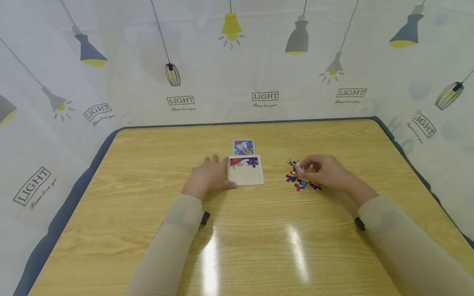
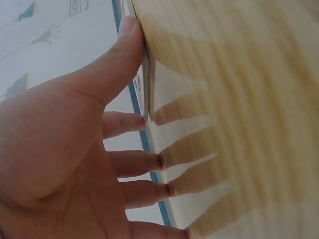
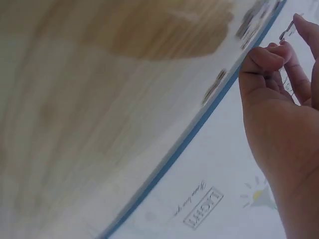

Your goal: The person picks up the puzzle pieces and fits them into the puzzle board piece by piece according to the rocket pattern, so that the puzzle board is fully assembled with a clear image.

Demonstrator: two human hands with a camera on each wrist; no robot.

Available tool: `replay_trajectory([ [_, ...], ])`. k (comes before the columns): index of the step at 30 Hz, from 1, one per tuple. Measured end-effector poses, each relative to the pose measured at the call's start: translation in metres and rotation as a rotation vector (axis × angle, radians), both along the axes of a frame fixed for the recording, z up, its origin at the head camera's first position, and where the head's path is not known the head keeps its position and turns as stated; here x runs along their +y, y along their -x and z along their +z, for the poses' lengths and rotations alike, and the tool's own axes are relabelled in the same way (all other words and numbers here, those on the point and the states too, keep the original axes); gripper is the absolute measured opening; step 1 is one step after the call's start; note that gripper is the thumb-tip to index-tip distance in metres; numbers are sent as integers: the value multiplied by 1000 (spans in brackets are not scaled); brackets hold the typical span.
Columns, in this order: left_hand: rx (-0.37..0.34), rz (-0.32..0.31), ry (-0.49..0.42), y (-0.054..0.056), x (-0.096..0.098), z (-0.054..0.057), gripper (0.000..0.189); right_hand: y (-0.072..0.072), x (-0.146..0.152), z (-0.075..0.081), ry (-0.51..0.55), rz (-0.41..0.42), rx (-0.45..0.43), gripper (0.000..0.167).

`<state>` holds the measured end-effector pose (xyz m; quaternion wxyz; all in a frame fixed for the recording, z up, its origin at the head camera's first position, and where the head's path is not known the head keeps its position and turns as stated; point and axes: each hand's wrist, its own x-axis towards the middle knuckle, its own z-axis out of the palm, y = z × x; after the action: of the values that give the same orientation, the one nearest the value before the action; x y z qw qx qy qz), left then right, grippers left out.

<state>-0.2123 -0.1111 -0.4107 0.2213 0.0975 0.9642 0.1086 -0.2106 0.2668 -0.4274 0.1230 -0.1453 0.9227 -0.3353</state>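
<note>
A pale square puzzle tray [image 1: 249, 176] lies mid-table, its top row filled with joined pieces showing a red and white picture. My left hand [image 1: 209, 176] rests at the tray's left side, fingers spread and fairly straight. Its thumb [image 2: 130, 40] lies along the tray's near edge, while several fingertips touch the table in the left wrist view. To the right, my right hand [image 1: 326, 170] pinches a jigsaw piece [image 1: 298, 167] between thumb and forefinger, above loose jigsaw pieces [image 1: 301, 184]. The held piece [image 3: 287, 32] appears edge-on in the right wrist view; its picture is hidden there.
Just behind the tray lies a small picture card [image 1: 243, 146] with a white character on blue. The wooden table [image 1: 148, 156] has a dark blue border, and a lamp-print cloth [image 1: 222, 70] hangs behind it.
</note>
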Motion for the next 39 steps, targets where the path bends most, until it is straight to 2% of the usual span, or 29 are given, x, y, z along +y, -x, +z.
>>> replay_trajectory([
  [6, 9, -8, 4, 1, 1, 0, 104, -5, -30, 1, 88, 41, -29, 27],
  [17, -6, -2, 16, 4, 2, 0, 103, 10, -97, 2, 92, 98, 3, 26],
  [29, -2, -8, 23, 4, 0, -1, 105, 30, -163, 0, 14, 183, 40, 25],
  [33, 1, -12, 30, 4, 0, -2, 105, 34, -176, -2, -32, 194, 51, 28],
  [39, 2, -18, 35, 3, 0, -1, 104, 36, -184, -3, -44, 193, 36, 31],
])
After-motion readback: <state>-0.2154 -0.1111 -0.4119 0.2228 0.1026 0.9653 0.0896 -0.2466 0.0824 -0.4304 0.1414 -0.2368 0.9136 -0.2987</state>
